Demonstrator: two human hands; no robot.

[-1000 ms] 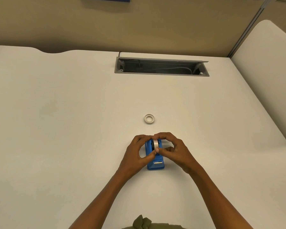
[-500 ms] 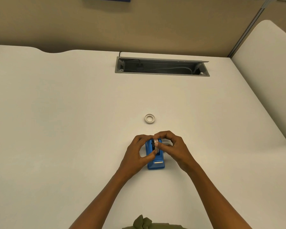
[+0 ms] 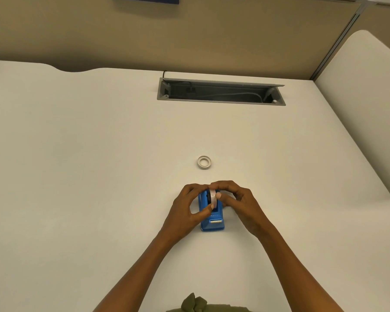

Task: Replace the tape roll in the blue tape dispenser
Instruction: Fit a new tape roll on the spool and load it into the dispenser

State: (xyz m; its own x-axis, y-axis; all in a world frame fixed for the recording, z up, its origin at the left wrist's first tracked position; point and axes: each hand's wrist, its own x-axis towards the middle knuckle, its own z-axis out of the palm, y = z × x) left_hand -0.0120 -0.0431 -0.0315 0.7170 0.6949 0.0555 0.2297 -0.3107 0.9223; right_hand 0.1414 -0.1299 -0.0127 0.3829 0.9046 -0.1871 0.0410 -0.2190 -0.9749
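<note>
The blue tape dispenser (image 3: 212, 219) stands on the white desk (image 3: 99, 176), its metal cutter toward me. My left hand (image 3: 186, 210) grips its left side, thumb across the top. My right hand (image 3: 239, 203) pinches a white tape roll (image 3: 213, 198) on a black hub, held upright in the dispenser's slot. How deep the roll sits is hidden by my fingers. A second white tape roll (image 3: 204, 162) lies flat on the desk just beyond my hands.
A grey cable tray opening (image 3: 221, 92) with wires inside is set into the desk farther back. A beige partition wall (image 3: 189, 37) rises behind the desk. Another white desk surface (image 3: 365, 97) adjoins at the right.
The white roll in my right hand dipped into the slot half a second ago, showing mostly the black hub, and now shows white again at the top. Both hands stayed in place.
</note>
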